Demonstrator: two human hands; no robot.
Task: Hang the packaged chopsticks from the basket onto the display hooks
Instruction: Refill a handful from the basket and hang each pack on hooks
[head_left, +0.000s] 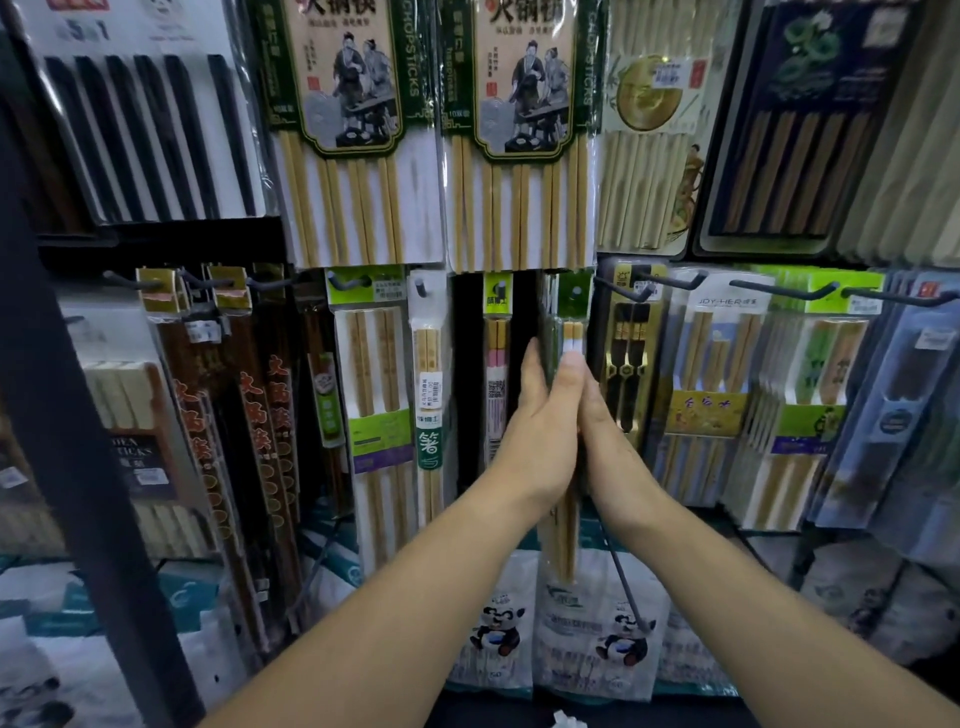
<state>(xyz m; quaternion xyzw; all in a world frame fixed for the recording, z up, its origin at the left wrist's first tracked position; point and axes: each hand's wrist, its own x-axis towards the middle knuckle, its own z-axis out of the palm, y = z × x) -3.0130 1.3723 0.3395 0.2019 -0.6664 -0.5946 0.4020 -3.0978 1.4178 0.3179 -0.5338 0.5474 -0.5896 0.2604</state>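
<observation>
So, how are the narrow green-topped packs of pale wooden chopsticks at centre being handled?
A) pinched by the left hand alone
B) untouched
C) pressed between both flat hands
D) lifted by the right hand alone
C: the left hand and right hand lie straight-fingered against opposite sides of the narrow green-topped packs of pale wooden chopsticks.

Display hooks loaded with hanging chopstick packs

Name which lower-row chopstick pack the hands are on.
The narrow pack with white-banded tips, just right of the pink-banded pack; left hand and right hand press it between them.
</observation>
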